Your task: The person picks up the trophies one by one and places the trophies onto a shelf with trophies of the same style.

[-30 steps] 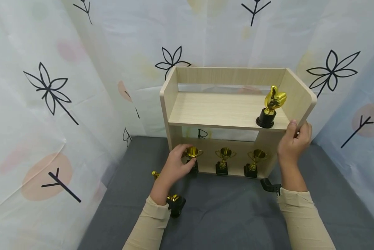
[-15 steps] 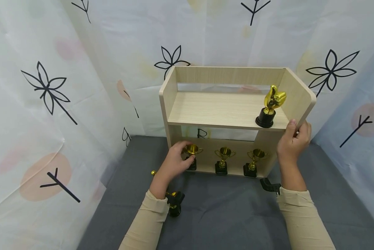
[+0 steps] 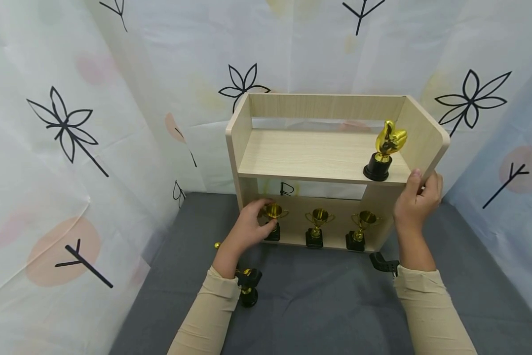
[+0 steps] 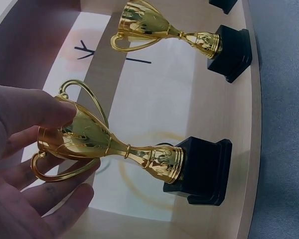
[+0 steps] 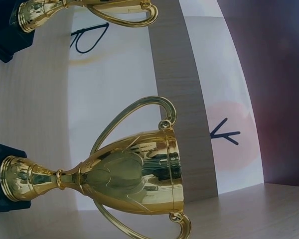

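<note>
My left hand (image 3: 248,227) holds the leftmost gold trophy cup (image 4: 84,132) by its bowl, thumb on the near side and fingers round the far side. Its black base (image 4: 202,169) is at the front of the lower shelf, upright. My right hand (image 3: 418,199) grips the front edge of the right side panel of the wooden shelf unit (image 3: 301,153). Two similar trophy cups stand along the lower shelf, a middle cup (image 3: 319,219) and a right cup (image 3: 358,234). On the upper shelf, at its right end, stands a gold thumbs-up trophy (image 3: 383,150) with a round black base.
A trophy with a round black base (image 3: 248,298) is on the grey cloth (image 3: 319,305), partly hidden by my left forearm and wrist camera. A small gold ball (image 3: 217,245) shows left of that forearm. Patterned white curtains (image 3: 186,69) hang behind and at the sides.
My left hand has shifted slightly back and left with the left trophy cup, whose base has moved a little deeper onto the lower shelf. My right hand keeps its grip on the side panel.
</note>
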`<state>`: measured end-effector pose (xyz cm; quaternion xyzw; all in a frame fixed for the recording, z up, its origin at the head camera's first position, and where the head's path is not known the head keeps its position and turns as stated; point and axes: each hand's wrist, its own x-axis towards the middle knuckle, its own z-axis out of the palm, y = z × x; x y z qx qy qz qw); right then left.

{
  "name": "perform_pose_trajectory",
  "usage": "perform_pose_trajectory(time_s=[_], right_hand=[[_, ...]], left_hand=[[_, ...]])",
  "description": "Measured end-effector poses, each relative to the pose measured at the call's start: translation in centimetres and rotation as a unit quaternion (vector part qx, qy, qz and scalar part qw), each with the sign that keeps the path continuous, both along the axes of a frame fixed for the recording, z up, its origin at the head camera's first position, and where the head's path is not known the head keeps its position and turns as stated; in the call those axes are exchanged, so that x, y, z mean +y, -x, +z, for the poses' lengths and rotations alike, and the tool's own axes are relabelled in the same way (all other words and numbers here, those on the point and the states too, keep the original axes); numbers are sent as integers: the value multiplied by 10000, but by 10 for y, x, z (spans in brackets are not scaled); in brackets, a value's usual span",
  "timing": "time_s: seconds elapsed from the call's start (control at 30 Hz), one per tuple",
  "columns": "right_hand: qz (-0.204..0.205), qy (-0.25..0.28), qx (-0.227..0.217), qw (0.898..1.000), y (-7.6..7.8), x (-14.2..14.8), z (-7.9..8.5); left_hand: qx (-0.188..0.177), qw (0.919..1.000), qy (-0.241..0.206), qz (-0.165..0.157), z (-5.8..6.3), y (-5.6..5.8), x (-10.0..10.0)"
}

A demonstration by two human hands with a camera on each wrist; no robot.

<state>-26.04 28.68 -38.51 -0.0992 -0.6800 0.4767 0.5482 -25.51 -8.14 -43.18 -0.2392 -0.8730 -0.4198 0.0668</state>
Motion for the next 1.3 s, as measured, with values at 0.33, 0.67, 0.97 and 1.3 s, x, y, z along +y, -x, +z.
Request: perform_pose_trajectory(time_s=[0.33,0.67,0.97,1.3], right_hand=[[15,19,49,10000,0,1,0],[-12,-18,18,10000,0,0,1],[16,-16,35,10000,0,0,0],[79,-28,109,9999,-1,1,-1]], left_hand=[[-127,9999,-17,-13,-5,5,-3],[-205,9996,181,-105,-7,5,-2],[-267,9993,246,-48,-12,6,1],[-315,9992,241,34,-12,6,3]])
